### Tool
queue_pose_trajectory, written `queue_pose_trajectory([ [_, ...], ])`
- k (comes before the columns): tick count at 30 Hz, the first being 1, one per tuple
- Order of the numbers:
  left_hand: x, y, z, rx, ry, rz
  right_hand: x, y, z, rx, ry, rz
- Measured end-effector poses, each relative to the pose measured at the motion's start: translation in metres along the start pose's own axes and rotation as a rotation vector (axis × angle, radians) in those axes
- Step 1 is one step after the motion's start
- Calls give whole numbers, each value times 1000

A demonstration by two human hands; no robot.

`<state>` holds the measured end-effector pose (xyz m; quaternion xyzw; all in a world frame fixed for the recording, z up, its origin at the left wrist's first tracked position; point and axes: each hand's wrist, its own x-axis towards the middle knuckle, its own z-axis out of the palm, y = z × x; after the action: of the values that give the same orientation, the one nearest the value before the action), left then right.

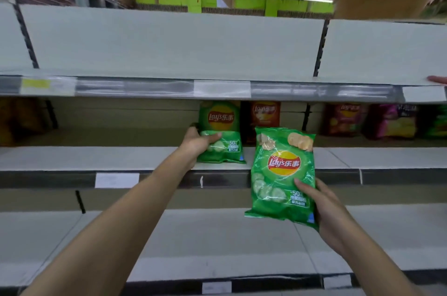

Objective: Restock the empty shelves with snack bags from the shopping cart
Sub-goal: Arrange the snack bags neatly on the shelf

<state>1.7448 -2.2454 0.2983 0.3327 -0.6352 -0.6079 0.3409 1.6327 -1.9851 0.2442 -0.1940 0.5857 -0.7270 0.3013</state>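
Head view: the left hand grasps a green chip bag by its left edge, thumb across the front, holding it upright on the middle shelf near the front lip. Just behind and to its right stands an orange bag. The right hand holds a second green bag by its lower right corner, in the air in front of the shelf edge, tilted slightly. More bags, blurred, stand farther right on that shelf.
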Motion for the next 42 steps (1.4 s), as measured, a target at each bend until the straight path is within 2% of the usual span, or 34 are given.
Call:
queue_pose_trajectory([
  [6,18,-9,15,162,9,35,24,-7,4,8,-28,-14],
  [9,11,-9,9,249,75,106,21,-7,10,6,-93,-9],
  [11,-6,-8,0,376,182,183,18,-7,23,-8,-154,-12],
  [13,-27,-7,-14,321,211,286,17,-9,43,-11,-218,-23],
  [15,-59,-2,-29,182,91,315,20,-11,68,-7,-290,-27],
  [18,-101,0,-58,114,-144,187,26,-9,113,-24,-386,-30],
  [20,-112,-3,-81,94,-175,130,29,-3,144,-37,-426,-32],
  [23,-112,-1,-119,25,-117,108,34,1,191,-82,-480,-26],
  [27,-83,7,-169,49,-64,117,52,-6,250,-85,-473,-38],
  [31,-36,5,-200,116,-116,106,90,-18,303,-34,-344,-49],
  [33,-8,3,-211,146,-116,119,109,-24,324,30,-331,-78],
  [38,58,-4,-213,372,-23,180,147,-27,349,7,-338,-160],
  [42,109,-13,-205,446,-130,101,174,-28,351,-92,-259,-195],
])
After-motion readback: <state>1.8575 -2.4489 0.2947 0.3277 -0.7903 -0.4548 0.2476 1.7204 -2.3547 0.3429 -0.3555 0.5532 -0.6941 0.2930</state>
